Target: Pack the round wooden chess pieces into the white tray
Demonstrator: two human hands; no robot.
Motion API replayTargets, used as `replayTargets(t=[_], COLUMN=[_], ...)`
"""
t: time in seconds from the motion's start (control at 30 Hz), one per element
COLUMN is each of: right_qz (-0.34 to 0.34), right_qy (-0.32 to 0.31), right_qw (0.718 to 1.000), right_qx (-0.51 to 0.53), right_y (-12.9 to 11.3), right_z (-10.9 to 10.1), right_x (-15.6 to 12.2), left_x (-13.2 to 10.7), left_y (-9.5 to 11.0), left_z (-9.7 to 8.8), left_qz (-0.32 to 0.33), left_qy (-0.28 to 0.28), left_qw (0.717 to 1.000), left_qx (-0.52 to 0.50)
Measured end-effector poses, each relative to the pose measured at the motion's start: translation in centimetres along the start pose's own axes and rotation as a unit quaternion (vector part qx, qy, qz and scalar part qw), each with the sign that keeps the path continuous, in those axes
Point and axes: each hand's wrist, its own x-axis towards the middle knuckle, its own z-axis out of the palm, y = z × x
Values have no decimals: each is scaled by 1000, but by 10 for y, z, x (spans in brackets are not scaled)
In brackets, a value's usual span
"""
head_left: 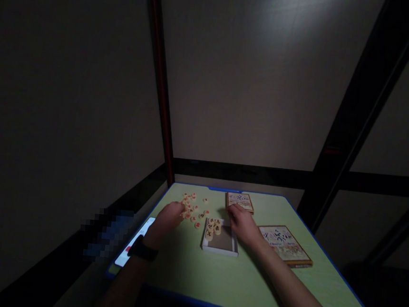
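My left hand [171, 216], with a dark band on its wrist, is at the near left side of a scattered heap of round Chinese chess pieces [188, 209]. Its fingers are curled in against the pieces, and what lies under them is hidden. A shallow white-rimmed box tray [220, 252] holds several pieces with dark characters [210, 227] at its left. Over the tray's far right corner, my right hand [244, 224] is closed with fingertips together; I cannot make out what is in them. Loose pieces with red characters [197, 225] lie between the heap and the tray.
A printed Chinese chess box [241, 200] lies behind my right hand. Another printed box or lid [284, 244] is beside my right forearm. At the left edge of the green table [179, 273] lies a phone with a lit screen [124, 256]. Walls rise behind and to the left.
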Motion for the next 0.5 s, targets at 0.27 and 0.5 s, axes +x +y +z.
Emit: replayTargets(t=[0.27, 0.5], right_qz=[4, 4], right_qy=[-13, -13], right_qw=[1000, 1000], right_qx=[-8, -5], right_y=[-6, -4], right_z=[-6, -3], right_x=[-1, -1], left_x=[6, 10], left_y=[-27, -30], left_z=[3, 8], left_qz=[-13, -9], left_qy=[-42, -35], left_qw=[998, 999], left_qx=[45, 18])
